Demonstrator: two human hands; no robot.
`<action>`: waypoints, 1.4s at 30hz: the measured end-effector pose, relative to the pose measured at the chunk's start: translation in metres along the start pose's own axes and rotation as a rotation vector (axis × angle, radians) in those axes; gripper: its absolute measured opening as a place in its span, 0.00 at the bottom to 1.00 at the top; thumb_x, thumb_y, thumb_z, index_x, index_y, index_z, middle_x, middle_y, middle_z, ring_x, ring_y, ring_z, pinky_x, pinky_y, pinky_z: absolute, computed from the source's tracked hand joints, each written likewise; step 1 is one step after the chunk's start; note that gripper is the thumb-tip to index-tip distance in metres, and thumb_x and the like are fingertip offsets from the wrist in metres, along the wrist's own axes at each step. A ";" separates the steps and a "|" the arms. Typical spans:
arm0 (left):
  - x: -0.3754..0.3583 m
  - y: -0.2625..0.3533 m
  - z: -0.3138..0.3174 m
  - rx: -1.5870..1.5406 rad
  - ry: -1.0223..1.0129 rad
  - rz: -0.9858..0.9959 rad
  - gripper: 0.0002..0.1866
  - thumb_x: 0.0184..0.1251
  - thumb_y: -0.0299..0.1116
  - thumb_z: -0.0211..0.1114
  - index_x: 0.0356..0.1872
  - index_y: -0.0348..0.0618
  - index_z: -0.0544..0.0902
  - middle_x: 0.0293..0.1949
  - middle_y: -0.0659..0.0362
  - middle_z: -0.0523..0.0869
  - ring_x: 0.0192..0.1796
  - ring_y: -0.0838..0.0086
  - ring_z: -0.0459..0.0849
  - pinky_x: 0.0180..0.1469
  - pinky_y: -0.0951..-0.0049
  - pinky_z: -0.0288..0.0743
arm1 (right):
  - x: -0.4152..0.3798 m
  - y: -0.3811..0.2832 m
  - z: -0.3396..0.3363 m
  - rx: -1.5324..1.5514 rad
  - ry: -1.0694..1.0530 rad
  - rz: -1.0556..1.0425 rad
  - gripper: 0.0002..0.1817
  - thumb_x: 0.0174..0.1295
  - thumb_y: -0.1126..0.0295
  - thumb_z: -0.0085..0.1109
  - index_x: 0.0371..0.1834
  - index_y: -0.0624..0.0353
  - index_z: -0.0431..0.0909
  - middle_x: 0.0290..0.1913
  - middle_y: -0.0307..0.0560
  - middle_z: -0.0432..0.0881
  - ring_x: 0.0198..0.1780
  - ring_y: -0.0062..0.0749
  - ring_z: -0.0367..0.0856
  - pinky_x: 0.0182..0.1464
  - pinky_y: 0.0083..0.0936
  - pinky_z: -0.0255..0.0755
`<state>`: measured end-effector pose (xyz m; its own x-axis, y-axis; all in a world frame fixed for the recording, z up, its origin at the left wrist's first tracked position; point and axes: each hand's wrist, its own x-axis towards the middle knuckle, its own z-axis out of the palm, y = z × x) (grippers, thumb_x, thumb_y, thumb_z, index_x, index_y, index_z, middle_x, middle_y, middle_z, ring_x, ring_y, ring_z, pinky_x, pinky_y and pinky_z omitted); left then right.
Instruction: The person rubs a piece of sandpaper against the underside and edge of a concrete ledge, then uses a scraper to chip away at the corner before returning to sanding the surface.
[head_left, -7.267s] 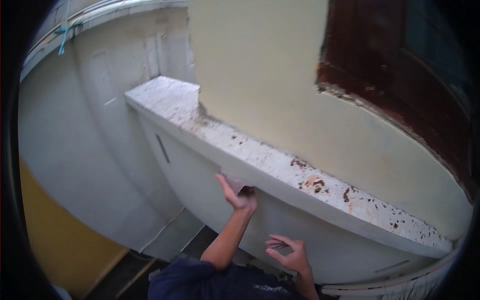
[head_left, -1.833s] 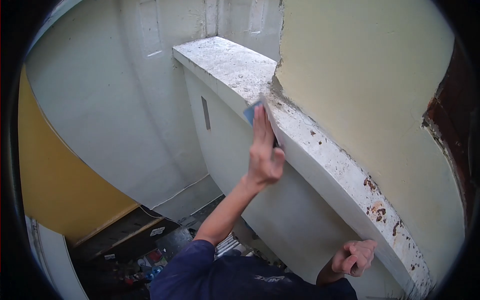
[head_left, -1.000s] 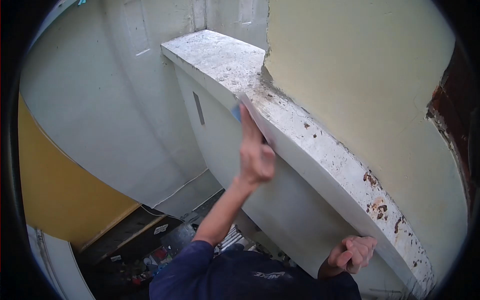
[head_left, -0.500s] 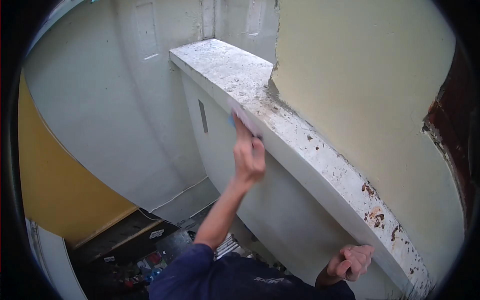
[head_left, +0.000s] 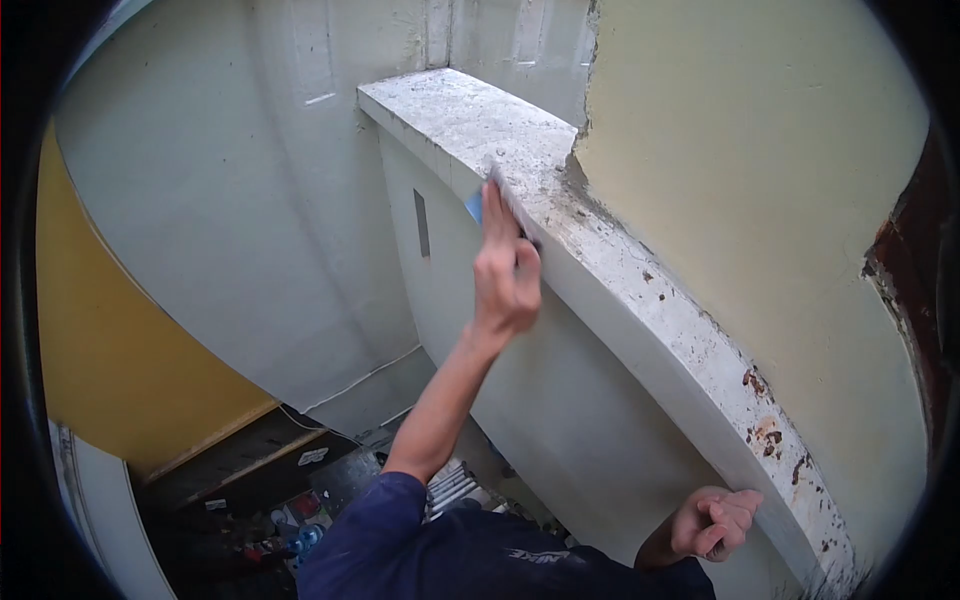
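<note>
My left hand [head_left: 506, 282] reaches up to the front edge of the white ledge [head_left: 600, 285]. Its fingers press a flat pale tool [head_left: 512, 207] along that edge; a blue patch shows on the tool's left side and a dark bit at its lower end. The fingers hide most of it, and I cannot tell its exact kind. Lower right, my right hand [head_left: 716, 522] is curled closed against the ledge's outer face, with nothing visible in it.
A cream wall [head_left: 760, 150] with a broken edge rises behind the ledge. Rusty, flaked spots [head_left: 768, 437] mark the ledge top. A grey wall [head_left: 220, 180] curves on the left, above a yellow panel [head_left: 120, 330]. Cluttered items [head_left: 300, 535] lie far below.
My left hand has slid the flat tool a little farther up along the ledge edge. The view has shifted slightly. My right hand stays curled at the ledge.
</note>
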<state>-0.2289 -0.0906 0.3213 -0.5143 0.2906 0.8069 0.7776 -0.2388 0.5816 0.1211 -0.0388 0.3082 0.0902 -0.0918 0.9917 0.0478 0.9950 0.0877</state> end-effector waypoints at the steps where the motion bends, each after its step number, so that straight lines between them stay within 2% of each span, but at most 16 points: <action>1: -0.007 0.000 0.003 -0.002 0.001 -0.007 0.38 0.77 0.48 0.42 0.69 0.15 0.55 0.73 0.26 0.49 0.77 0.36 0.44 0.77 0.57 0.43 | 0.001 -0.001 0.001 0.000 -0.007 0.000 0.11 0.63 0.67 0.44 0.26 0.57 0.74 0.17 0.35 0.68 0.18 0.25 0.63 0.32 0.29 0.52; 5: -0.019 0.008 0.013 0.028 0.064 0.112 0.38 0.76 0.47 0.43 0.69 0.16 0.54 0.73 0.27 0.49 0.77 0.38 0.45 0.77 0.58 0.44 | 0.005 -0.008 0.014 0.103 -0.024 0.010 0.11 0.64 0.66 0.45 0.27 0.55 0.74 0.18 0.34 0.68 0.18 0.24 0.64 0.30 0.28 0.52; 7: -0.002 -0.004 0.004 0.001 0.017 0.080 0.37 0.76 0.47 0.43 0.69 0.16 0.54 0.73 0.26 0.49 0.77 0.36 0.44 0.77 0.55 0.43 | 0.009 -0.015 0.012 0.097 -0.086 0.064 0.11 0.65 0.66 0.45 0.27 0.54 0.75 0.18 0.33 0.68 0.18 0.24 0.64 0.30 0.28 0.52; 13: -0.022 0.005 0.016 0.058 0.067 0.129 0.36 0.77 0.46 0.41 0.71 0.19 0.54 0.73 0.27 0.50 0.77 0.38 0.44 0.77 0.56 0.44 | 0.009 -0.015 0.012 0.082 -0.089 0.073 0.13 0.69 0.62 0.46 0.27 0.52 0.75 0.15 0.32 0.66 0.16 0.23 0.63 0.30 0.27 0.54; 16: 0.008 0.014 0.008 -0.034 0.106 0.027 0.39 0.78 0.51 0.40 0.70 0.18 0.53 0.73 0.28 0.49 0.77 0.37 0.44 0.76 0.54 0.43 | 0.010 -0.021 0.012 0.095 -0.121 0.127 0.14 0.70 0.61 0.47 0.27 0.52 0.75 0.15 0.32 0.66 0.16 0.23 0.64 0.29 0.26 0.54; 19: -0.033 0.010 0.025 0.005 0.120 0.098 0.37 0.78 0.49 0.39 0.70 0.19 0.55 0.73 0.28 0.50 0.77 0.38 0.46 0.76 0.55 0.45 | 0.005 -0.017 0.013 0.086 -0.107 0.159 0.15 0.70 0.60 0.47 0.27 0.52 0.75 0.15 0.32 0.66 0.16 0.23 0.64 0.29 0.27 0.54; 23: 0.023 0.012 -0.004 0.008 0.023 0.085 0.40 0.77 0.54 0.40 0.69 0.18 0.58 0.73 0.28 0.52 0.77 0.38 0.46 0.77 0.54 0.43 | 0.006 -0.016 0.017 0.103 -0.125 0.128 0.15 0.70 0.60 0.47 0.27 0.52 0.75 0.15 0.32 0.67 0.16 0.23 0.64 0.28 0.27 0.54; 25: 0.005 0.013 0.009 0.075 0.051 0.097 0.40 0.77 0.54 0.40 0.70 0.19 0.56 0.73 0.29 0.51 0.77 0.39 0.45 0.77 0.55 0.43 | 0.007 -0.017 0.017 0.124 -0.129 0.119 0.15 0.70 0.60 0.48 0.27 0.52 0.75 0.15 0.33 0.68 0.16 0.23 0.64 0.28 0.27 0.54; 27: -0.026 0.010 0.021 0.016 0.086 0.138 0.38 0.78 0.51 0.39 0.71 0.19 0.53 0.74 0.30 0.50 0.77 0.38 0.45 0.76 0.55 0.45 | 0.005 -0.015 0.019 0.116 -0.093 0.125 0.15 0.70 0.60 0.48 0.27 0.53 0.75 0.15 0.33 0.67 0.16 0.23 0.65 0.28 0.27 0.54; 28: -0.025 0.000 0.019 0.135 0.075 0.173 0.39 0.78 0.53 0.35 0.71 0.21 0.54 0.73 0.31 0.53 0.76 0.39 0.52 0.74 0.56 0.52 | 0.004 -0.017 0.019 0.113 -0.094 0.128 0.15 0.70 0.60 0.48 0.27 0.53 0.75 0.15 0.33 0.67 0.16 0.23 0.65 0.28 0.27 0.54; 29: -0.016 0.000 0.014 0.131 0.070 0.168 0.39 0.78 0.53 0.35 0.71 0.21 0.54 0.73 0.31 0.53 0.76 0.39 0.52 0.74 0.56 0.52 | 0.003 -0.020 0.021 0.114 -0.111 0.135 0.14 0.70 0.60 0.48 0.27 0.53 0.75 0.15 0.33 0.67 0.16 0.23 0.66 0.27 0.27 0.54; 31: 0.007 0.005 0.005 -0.074 0.046 0.034 0.40 0.77 0.52 0.40 0.71 0.18 0.51 0.74 0.28 0.49 0.77 0.39 0.45 0.77 0.54 0.44 | 0.003 -0.020 0.025 0.117 -0.125 0.140 0.14 0.69 0.61 0.49 0.27 0.53 0.75 0.15 0.33 0.67 0.16 0.23 0.66 0.27 0.27 0.54; 35: -0.041 0.008 0.024 -0.001 0.089 0.105 0.37 0.78 0.48 0.39 0.71 0.19 0.51 0.74 0.29 0.50 0.78 0.40 0.45 0.77 0.57 0.45 | 0.002 -0.018 0.024 0.121 -0.115 0.153 0.13 0.67 0.62 0.50 0.26 0.53 0.75 0.15 0.33 0.68 0.16 0.22 0.66 0.26 0.26 0.54; 37: -0.029 -0.004 0.016 0.001 0.068 0.131 0.37 0.78 0.48 0.40 0.71 0.19 0.50 0.74 0.28 0.50 0.77 0.38 0.45 0.76 0.56 0.46 | 0.001 -0.022 0.023 0.130 -0.135 0.180 0.12 0.67 0.62 0.50 0.26 0.53 0.75 0.16 0.33 0.68 0.16 0.22 0.66 0.26 0.26 0.54; 39: 0.011 0.004 0.001 -0.067 0.054 0.036 0.39 0.77 0.50 0.41 0.71 0.18 0.50 0.73 0.27 0.49 0.77 0.36 0.43 0.76 0.55 0.44 | 0.003 -0.021 0.032 0.145 -0.107 0.124 0.13 0.67 0.62 0.50 0.25 0.53 0.75 0.15 0.33 0.68 0.15 0.23 0.65 0.25 0.26 0.54; 42: -0.020 0.008 0.017 -0.022 0.096 0.098 0.38 0.78 0.49 0.41 0.72 0.19 0.50 0.73 0.27 0.49 0.77 0.36 0.44 0.77 0.55 0.44 | -0.003 -0.021 0.031 0.151 -0.098 0.152 0.13 0.66 0.62 0.50 0.25 0.53 0.74 0.15 0.32 0.67 0.15 0.23 0.65 0.25 0.26 0.53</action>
<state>-0.2062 -0.0828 0.3088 -0.4690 0.1753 0.8656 0.8183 -0.2823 0.5006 0.0890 -0.0577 0.3066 -0.0124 0.0568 0.9983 -0.1090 0.9924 -0.0578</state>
